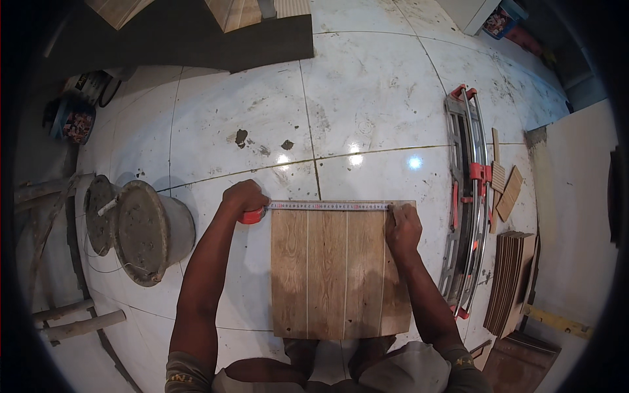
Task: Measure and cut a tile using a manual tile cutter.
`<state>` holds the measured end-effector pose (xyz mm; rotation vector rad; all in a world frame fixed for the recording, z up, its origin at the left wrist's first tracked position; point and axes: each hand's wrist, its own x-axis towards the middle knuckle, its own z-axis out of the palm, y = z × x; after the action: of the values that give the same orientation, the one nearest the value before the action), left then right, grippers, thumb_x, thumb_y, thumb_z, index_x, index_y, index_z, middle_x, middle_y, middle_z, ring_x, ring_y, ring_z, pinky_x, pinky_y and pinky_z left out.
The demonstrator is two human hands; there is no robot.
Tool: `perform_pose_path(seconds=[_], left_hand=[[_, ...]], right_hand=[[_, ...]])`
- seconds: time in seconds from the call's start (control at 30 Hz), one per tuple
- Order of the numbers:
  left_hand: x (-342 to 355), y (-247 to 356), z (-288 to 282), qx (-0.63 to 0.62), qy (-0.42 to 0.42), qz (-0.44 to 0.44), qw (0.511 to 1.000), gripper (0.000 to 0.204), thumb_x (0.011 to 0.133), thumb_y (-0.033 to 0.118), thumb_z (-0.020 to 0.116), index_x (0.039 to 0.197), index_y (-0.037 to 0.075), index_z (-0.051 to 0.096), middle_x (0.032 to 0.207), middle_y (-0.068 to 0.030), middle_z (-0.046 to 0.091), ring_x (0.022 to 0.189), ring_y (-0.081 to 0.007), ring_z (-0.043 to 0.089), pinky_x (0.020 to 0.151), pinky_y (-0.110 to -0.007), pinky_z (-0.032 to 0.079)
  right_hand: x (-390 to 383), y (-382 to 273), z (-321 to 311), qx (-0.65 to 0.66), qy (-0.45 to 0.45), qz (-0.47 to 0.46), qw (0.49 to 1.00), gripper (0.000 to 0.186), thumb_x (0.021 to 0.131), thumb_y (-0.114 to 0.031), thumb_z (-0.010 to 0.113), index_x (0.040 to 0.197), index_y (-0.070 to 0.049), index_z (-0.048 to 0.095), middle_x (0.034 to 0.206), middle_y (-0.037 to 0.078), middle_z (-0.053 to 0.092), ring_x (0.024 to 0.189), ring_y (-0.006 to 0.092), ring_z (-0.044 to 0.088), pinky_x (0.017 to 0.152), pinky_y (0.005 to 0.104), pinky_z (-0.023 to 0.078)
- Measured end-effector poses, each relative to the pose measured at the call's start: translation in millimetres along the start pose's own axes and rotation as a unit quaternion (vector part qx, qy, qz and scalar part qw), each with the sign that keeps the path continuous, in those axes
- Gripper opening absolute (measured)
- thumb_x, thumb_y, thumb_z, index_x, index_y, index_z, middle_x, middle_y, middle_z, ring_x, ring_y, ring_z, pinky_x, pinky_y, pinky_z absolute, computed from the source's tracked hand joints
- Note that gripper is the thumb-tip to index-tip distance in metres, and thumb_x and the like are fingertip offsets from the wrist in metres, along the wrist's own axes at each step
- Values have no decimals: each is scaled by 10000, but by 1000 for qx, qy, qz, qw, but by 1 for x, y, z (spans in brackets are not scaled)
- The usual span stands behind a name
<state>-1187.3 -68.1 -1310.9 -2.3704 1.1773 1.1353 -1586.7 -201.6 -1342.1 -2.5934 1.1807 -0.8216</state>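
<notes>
A wood-look tile (326,275) with plank-like stripes lies in front of me, close to my feet. Along its far edge stretches the white blade of a tape measure (254,215), whose red case sits at the tile's far left corner. My left hand (245,198) is closed round that case, just off the tile. At the other end of the blade, near the far right corner, my right hand (403,228) pinches the blade's tip against the tile. The fingertips there partly hide the blade's end.
Buckets of grey mortar (143,232) stand at the left. To the right lies a long red-and-metal tile cutter (468,196), with tile offcuts (509,193) and a leaning stack of tiles (510,281) beyond it. Wooden poles (85,324) rest at the lower left. Stairs (268,42) rise at the far left.
</notes>
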Motion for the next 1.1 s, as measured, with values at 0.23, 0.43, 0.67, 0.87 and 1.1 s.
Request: perform_pose_path(seconds=[0.23,0.43,0.67,0.87,1.1], left_hand=[[3,-14,7,27,29,19,999,456,754,418,675,983,31,749,1024,-208,718,962,-361,703,835,-443,552],[2,-9,5,25,49,18,998,442,766,453,688,901,36,752,968,-221,711,919,-356,697,821,-441,541],[-5,-2,0,31,24,16,999,501,766,448,673,977,-1,741,1035,-235,707,965,-375,694,847,-443,550],[-2,-10,6,24,31,18,999,495,787,448,659,981,0,741,1031,-247,703,965,-387,693,849,-451,550],[2,-20,11,18,89,22,996,424,726,437,728,821,24,738,869,-208,715,822,-345,703,752,-440,543]], right_hand=[[-8,-4,0,4,-45,9,999,129,723,-9,667,842,-41,630,805,131,542,788,333,562,671,451,473],[8,0,2,20,-16,13,1000,113,740,-1,655,844,-36,624,828,137,550,803,342,564,690,449,483],[-3,-3,1,29,-16,26,999,60,793,-2,646,834,-25,610,822,158,562,799,359,557,691,453,478],[-5,-6,0,36,-36,31,998,74,783,-5,653,825,-30,597,810,151,535,797,349,544,676,462,466],[16,-5,4,23,-47,43,998,164,731,10,633,890,-31,637,844,141,535,842,337,564,693,450,487]])
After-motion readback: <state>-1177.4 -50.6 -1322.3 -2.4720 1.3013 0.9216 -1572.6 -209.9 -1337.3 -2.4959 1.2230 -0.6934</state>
